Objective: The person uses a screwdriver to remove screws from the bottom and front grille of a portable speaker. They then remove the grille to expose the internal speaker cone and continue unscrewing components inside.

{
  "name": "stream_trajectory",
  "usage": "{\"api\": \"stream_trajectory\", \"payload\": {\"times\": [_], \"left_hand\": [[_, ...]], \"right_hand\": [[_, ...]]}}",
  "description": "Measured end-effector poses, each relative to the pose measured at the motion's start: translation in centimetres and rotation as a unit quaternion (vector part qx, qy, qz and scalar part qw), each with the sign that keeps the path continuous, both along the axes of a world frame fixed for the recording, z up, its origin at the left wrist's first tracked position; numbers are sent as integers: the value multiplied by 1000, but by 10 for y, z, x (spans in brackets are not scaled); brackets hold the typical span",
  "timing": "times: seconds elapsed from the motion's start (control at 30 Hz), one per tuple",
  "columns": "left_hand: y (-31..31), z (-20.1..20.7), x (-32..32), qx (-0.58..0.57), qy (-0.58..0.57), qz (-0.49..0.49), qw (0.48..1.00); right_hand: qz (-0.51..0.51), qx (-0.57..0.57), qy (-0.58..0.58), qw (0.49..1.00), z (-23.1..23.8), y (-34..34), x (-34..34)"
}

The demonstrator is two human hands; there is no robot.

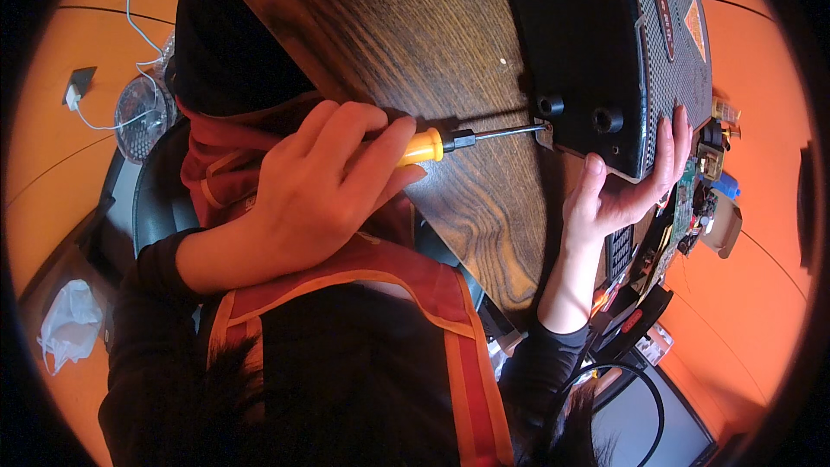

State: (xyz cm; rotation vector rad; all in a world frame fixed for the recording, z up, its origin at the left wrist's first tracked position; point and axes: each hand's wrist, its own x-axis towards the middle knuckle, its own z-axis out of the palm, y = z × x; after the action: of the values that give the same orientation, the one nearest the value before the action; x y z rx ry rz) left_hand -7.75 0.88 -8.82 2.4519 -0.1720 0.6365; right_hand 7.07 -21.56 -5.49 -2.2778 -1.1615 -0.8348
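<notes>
A screwdriver (pixel 424 148) with a yellow handle lies in my left hand (pixel 311 177), the fingers wrapped round the handle. Its dark shaft runs to the right, and the tip meets a small fitting (pixel 544 131) at the corner of a black speaker-like box (pixel 566 35). That box has a perforated grey grille along its right side and two round black feet or knobs (pixel 608 119) on the face by the tip. My right hand (pixel 627 195) grips its near end, thumb on the black face and fingers against the grille.
Under the box lies a dark wood-grain table (pixel 415 26). Along its right side are a green circuit board (pixel 684 199), a keyboard (pixel 619 252), a small cardboard box (pixel 723 229) and a looped black cable (pixel 661 398). A white plastic bag (pixel 71 324) lies at far left, near a mesh-like round basket (pixel 143 121).
</notes>
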Motion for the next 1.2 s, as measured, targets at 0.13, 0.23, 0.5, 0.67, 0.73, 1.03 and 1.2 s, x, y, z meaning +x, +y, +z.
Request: {"api": "stream_trajectory", "payload": {"times": [0.13,0.23,0.5,0.67,0.73,1.03,1.2], "left_hand": [[0,1,0,3,5,-3,1000],[0,1,-1,3,8,-5,1000],[0,-1,-1,2,-7,-14,1000],[0,-2,-1,-2,-25,-27,999],[1,-3,0,-3,-36,-28,999],[0,-3,1,22,-12,-48,999],[4,15,4,-120,103,-87,984]], "right_hand": [[0,0,-5,1000,0,0,0],[-1,-1,-6,1000,0,0,0],[1,0,-6,1000,0,0,0],[-2,10,-3,1000,-1,1,0],[0,11,0,1000,-2,1,0],[8,6,9,1000,-1,2,-2],[14,19,11,1000,-2,4,-2]]}}
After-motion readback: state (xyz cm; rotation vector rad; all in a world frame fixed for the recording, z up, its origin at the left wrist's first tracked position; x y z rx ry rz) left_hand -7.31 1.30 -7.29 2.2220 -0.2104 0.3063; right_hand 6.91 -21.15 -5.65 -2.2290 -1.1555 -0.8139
